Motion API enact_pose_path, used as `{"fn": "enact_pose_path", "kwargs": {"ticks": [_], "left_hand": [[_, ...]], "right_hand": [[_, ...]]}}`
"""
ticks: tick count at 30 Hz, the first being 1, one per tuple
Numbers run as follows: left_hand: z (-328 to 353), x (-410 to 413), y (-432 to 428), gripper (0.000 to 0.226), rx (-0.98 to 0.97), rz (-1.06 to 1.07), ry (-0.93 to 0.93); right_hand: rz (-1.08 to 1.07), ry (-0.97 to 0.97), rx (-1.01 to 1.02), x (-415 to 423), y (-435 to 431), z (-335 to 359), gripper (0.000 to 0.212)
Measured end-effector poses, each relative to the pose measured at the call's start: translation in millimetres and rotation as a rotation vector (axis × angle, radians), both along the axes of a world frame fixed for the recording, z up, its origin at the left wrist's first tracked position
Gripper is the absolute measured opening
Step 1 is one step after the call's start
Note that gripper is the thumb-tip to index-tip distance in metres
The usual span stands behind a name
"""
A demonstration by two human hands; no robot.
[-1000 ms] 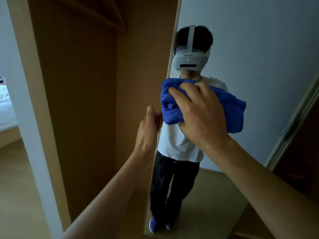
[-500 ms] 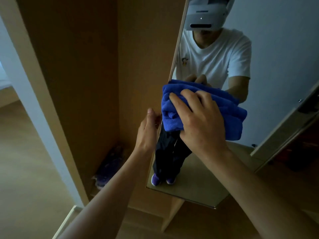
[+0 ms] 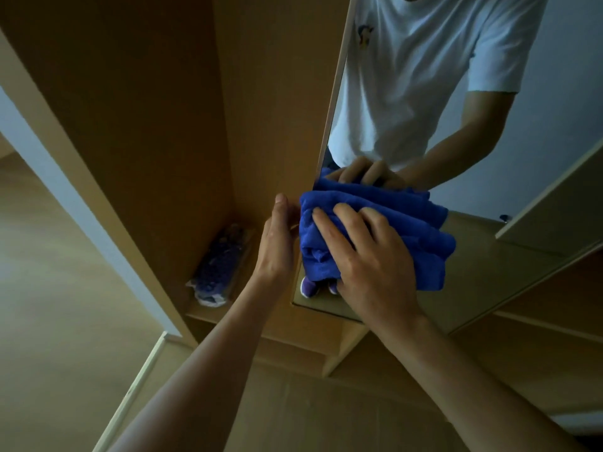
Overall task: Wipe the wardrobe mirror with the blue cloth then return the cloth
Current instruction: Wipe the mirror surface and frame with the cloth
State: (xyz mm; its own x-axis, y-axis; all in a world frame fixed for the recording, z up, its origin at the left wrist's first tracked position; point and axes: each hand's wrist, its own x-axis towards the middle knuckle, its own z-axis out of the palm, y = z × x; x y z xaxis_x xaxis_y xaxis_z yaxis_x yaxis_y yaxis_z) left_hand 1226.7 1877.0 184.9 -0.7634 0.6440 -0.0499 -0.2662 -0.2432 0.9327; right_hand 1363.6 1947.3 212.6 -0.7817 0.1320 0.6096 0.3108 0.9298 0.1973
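Observation:
The folded blue cloth (image 3: 408, 230) lies flat against the lower part of the wardrobe mirror (image 3: 561, 102), just above its bottom edge. My right hand (image 3: 368, 256) presses on the cloth with its fingers spread over it; the thumb is hidden. My left hand (image 3: 277, 243) holds the free edge of the mirrored door at the same height, thumb on the near side and fingers hidden behind the edge. The mirror reflects a person in a white T-shirt, the cloth and the hand.
Left of the door the wooden wardrobe (image 3: 146, 109) stands open, with a dark patterned bag (image 3: 218, 265) lying on its bottom board. Pale wooden floor (image 3: 49, 288) stretches to the left and in front. A white wall edge (image 3: 75, 197) borders the wardrobe's left side.
My right hand has wiped the cloth down the mirror from chest height to near the bottom edge. My left hand has slid down the door edge, and my view has tilted down.

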Motion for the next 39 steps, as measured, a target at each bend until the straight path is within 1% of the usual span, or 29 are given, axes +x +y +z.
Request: {"fn": "enact_pose_path", "kwargs": {"ticks": [1,3,4,6,9,14,19,23,27,31,35,39], "left_hand": [[-10,0,1,0.059,-0.002,0.003,-0.007],[-30,1,2,0.057,-0.008,0.015,-0.019],[-41,1,3,0.055,-0.020,0.031,-0.016],[-62,-1,4,0.053,-0.048,0.051,0.001],[-88,-4,6,0.056,-0.070,0.041,0.036],[-125,-6,9,0.055,-0.130,0.063,0.118],[-144,-4,5,0.058,-0.152,0.084,0.134],[-144,-4,4,0.058,-0.149,0.087,0.137],[-132,0,2,0.057,-0.180,0.069,0.128],[-108,6,-4,0.057,-0.220,0.029,0.148],[-71,10,-8,0.057,-0.185,-0.014,0.206],[-8,11,-6,0.053,-0.088,-0.015,0.243]], "right_hand": [[-0.002,-0.007,-0.012,1,-1,-15,0.064],[0.005,-0.008,-0.028,3,-2,-46,0.047],[0.008,-0.007,-0.041,4,-3,-61,0.043],[0.010,-0.035,-0.056,6,-2,-90,0.046],[0.009,-0.088,-0.067,5,-1,-131,0.046],[0.024,-0.206,-0.114,4,0,-184,0.050],[0.015,-0.347,-0.201,13,-2,-218,0.064],[0.031,-0.411,-0.292,17,-3,-235,0.058],[0.025,-0.515,-0.375,19,-1,-230,0.064],[0.041,-0.587,-0.431,25,-1,-197,0.070],[0.042,-0.561,-0.428,31,-5,-151,0.070],[0.044,-0.484,-0.431,32,-5,-93,0.065]]}}
